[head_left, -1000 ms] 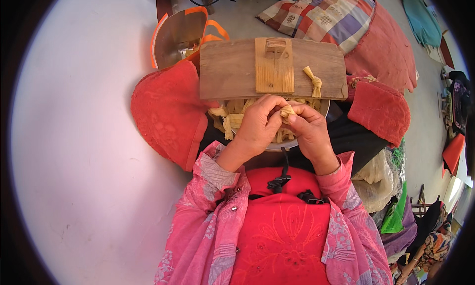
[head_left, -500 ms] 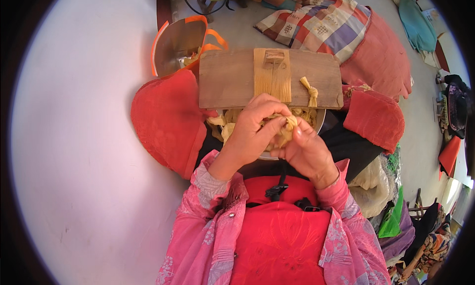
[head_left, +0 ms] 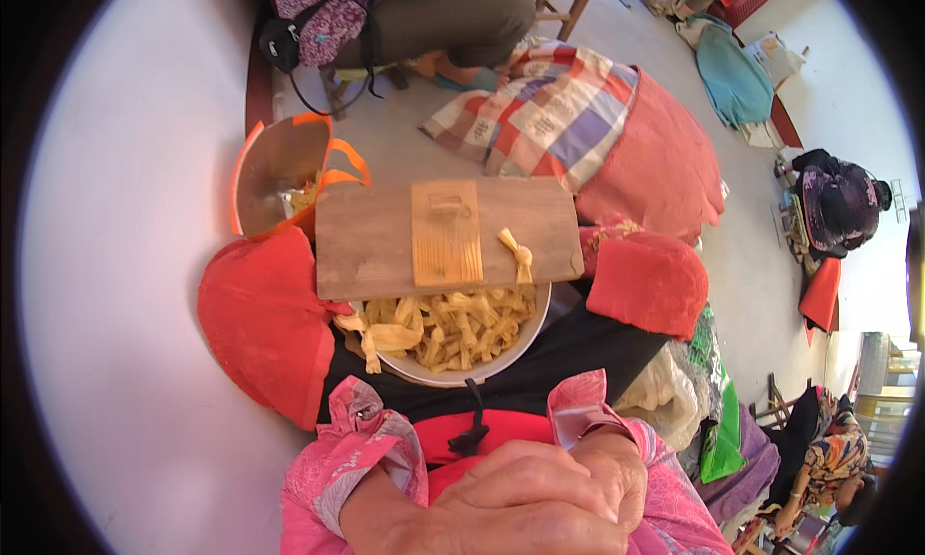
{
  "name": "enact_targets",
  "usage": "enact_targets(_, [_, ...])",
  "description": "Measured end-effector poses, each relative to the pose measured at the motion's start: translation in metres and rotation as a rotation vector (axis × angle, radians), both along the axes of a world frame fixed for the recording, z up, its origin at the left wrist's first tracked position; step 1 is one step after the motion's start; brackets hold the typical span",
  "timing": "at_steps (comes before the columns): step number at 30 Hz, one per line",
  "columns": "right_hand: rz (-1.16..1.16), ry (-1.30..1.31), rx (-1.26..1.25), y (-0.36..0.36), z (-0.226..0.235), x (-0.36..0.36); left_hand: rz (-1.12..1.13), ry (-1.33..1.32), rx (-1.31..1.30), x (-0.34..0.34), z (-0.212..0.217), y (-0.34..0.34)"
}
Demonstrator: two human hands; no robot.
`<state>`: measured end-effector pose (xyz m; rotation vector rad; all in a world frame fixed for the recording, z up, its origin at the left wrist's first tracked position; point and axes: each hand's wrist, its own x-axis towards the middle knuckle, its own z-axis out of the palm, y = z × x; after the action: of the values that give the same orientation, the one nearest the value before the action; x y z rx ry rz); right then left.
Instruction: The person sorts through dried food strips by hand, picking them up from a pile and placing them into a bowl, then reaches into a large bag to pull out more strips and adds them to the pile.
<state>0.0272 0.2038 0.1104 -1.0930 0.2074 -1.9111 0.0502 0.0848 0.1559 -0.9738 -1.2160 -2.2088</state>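
Drawn back from over the round bowl [head_left: 501, 369], my left hand [head_left: 525, 497] and right hand [head_left: 621, 473] now meet low before my red top [head_left: 438, 436], the left lapped over the right. Their fingers bunch together (the tips are hidden, so I cannot tell whether they pinch anything). Yellow strips [head_left: 472, 329] fill the bowl, some hanging over its left rim. One knotted strip [head_left: 521, 257] lies on the wooden board [head_left: 364, 242] covering the bowl's far part.
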Motion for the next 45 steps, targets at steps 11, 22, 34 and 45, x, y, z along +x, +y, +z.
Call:
enact_targets(11, [-0.041,-0.028,0.006,0.017,-0.005,-0.017,0.251,0.078,-0.161,0.008,-0.004,0.003])
enact_targets(22, [-0.472,-0.062,0.767,0.030,0.003,-0.029,0.237,-0.214,-0.539,0.012,-0.037,-0.048])
enact_targets(34, [-0.798,-0.028,1.038,0.020,-0.103,-0.051,-0.388,-1.139,-0.308,0.005,-0.146,-0.075])
enact_targets(45, [-0.874,0.031,1.134,0.008,-0.113,-0.038,0.222,-0.838,-0.674,-0.002,-0.152,-0.051])
